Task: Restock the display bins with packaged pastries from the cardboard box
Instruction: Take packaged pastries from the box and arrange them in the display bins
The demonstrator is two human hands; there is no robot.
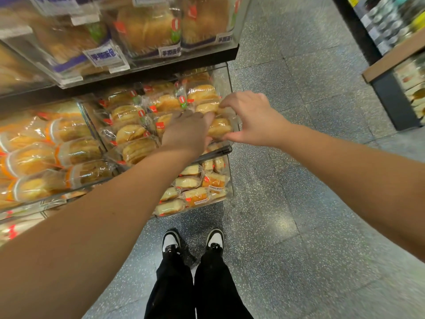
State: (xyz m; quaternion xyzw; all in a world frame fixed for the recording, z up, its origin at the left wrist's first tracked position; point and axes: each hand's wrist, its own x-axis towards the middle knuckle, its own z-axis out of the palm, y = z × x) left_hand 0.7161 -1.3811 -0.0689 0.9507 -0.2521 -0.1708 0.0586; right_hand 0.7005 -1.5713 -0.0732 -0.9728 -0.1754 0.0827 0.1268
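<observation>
both arms reach forward into a clear acrylic display bin (226,74) on the middle tier of a shelf unit. the bin holds round, golden, flattish pastries (131,132), each sealed in crinkled transparent film with small red and green labels.

left hand (186,132): back of hand toward the camera, fingers extended down onto the packs at the right end of the bin. fingertips are hidden behind the hand and the film; whether they are curled round a pack cannot be told.

right hand (250,118): fingers and thumb spread in a wide c-shape. index finger touches a pack at the far side, thumb lies at the near side of one round pastry pack (219,128) by the bin's right wall. it brackets the pack, loosely grasped between thumb and fingers.

neighbouring bin (80,107) to the left: oval buns in clear film with orange ends, stacked in rows, cut off at the frame edge. lower bin (231,180): pale rectangular cake slices in film, partly hidden by the left forearm. top tier: tall loaf-like breads (147,28) in glossy bags with blue-white labels, motion-blurred, text hard to read.

floor (299,203): grey speckled terrazzo tiles, slight sheen. black trousers and black-and-white shoes (193,240) below. another shelf (395,58) at upper right, blurred. no cardboard box lies within the frame.
</observation>
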